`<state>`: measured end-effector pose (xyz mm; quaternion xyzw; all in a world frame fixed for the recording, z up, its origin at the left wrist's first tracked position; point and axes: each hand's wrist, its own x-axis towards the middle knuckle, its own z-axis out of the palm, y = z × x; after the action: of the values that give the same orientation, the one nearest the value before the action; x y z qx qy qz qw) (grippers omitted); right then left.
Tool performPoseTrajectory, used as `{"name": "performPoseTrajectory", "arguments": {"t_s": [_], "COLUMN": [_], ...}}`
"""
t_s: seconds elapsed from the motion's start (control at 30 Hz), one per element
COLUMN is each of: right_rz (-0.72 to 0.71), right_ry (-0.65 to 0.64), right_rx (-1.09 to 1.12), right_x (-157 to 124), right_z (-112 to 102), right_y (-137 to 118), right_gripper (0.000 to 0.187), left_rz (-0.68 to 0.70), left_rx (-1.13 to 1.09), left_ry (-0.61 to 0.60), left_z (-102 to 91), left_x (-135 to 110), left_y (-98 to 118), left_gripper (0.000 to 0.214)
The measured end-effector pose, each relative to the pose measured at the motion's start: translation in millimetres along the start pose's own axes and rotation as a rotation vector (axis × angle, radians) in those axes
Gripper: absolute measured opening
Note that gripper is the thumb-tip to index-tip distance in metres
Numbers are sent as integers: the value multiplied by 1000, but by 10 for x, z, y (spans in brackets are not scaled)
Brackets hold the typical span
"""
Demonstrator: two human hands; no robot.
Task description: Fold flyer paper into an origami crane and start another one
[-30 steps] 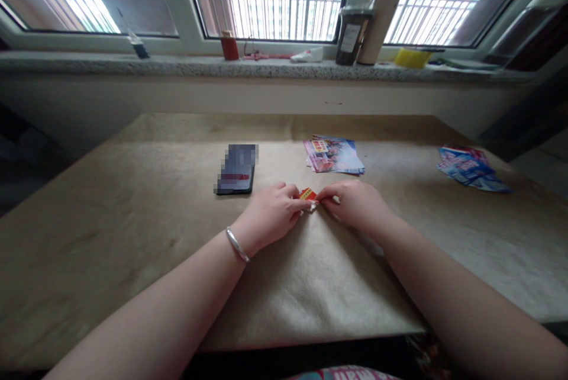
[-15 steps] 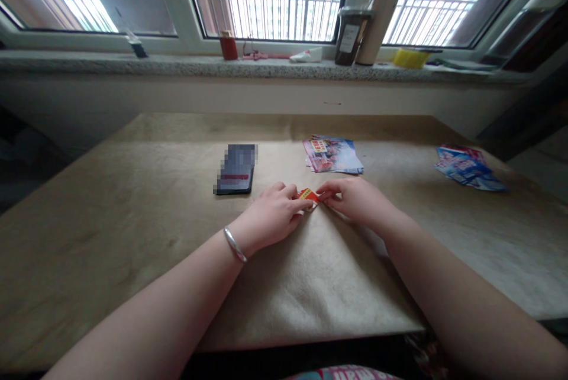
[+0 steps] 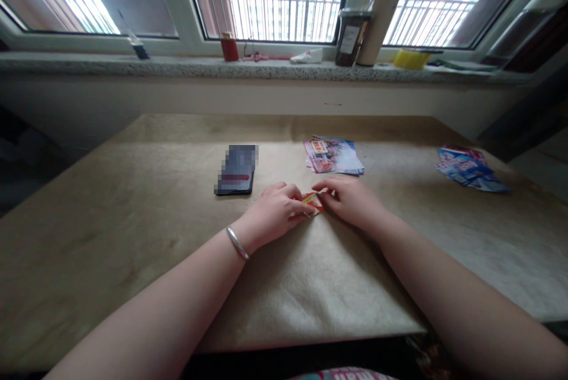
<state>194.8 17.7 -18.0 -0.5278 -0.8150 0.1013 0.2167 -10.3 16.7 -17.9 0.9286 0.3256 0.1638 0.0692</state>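
Note:
A small folded piece of printed paper (image 3: 316, 203), red, yellow and white, lies low over the table between my two hands. My left hand (image 3: 279, 208), with a silver bangle on its wrist, pinches the paper's left side. At its right and upper edge, the bent fingers of my right hand (image 3: 350, 199) are closed on the paper. My fingertips partly cover it, so its full shape is hidden. Just beyond my hands sits a stack of colourful printed leaflets (image 3: 337, 156).
A phone-like dark device (image 3: 237, 170), its screen blurred, lies left of the leaflets. More blue and red leaflets (image 3: 470, 170) lie at the right. Along the stone windowsill (image 3: 186, 69) stand a red bottle (image 3: 229, 47), a dark jar (image 3: 350, 39) and a yellow tape roll (image 3: 412, 59).
The folded paper has turned and shifted slightly right and nearer, showing more of its face. My right fingers have moved up and left along its edge; my left hand has barely moved.

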Motion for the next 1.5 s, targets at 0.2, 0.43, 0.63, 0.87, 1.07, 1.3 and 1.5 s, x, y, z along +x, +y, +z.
{"name": "performPoseTrajectory", "arguments": {"t_s": [0.2,0.43,0.63,0.87,1.07,1.3,1.5], "right_rz": [-75,4,127,49,-78,-169,-139], "right_ry": [-27,-50,-81,-34,-9,-19,-9], "right_rx": [63,37,32,-77,-116,-115,-112], "right_x": [14,-9,-1,-33,-47,-55,-45], "right_z": [46,32,24,8,16,39,87], "right_y": [15,-33,-36,-50,-73,-112,-85], "right_gripper": [20,11,8,10,16,22,22], "left_rz": [17,-9,-67,-107,-90,-37,-21], "left_rx": [37,151,164,98,-26,30,63], "left_ry": [21,18,18,46,48,32,0], "left_z": [-27,-65,-55,-20,38,34,-8], "left_x": [10,-1,8,24,35,35,33], "left_y": [19,65,76,11,-70,-37,7], "left_gripper": [15,18,14,11,17,19,20]}}
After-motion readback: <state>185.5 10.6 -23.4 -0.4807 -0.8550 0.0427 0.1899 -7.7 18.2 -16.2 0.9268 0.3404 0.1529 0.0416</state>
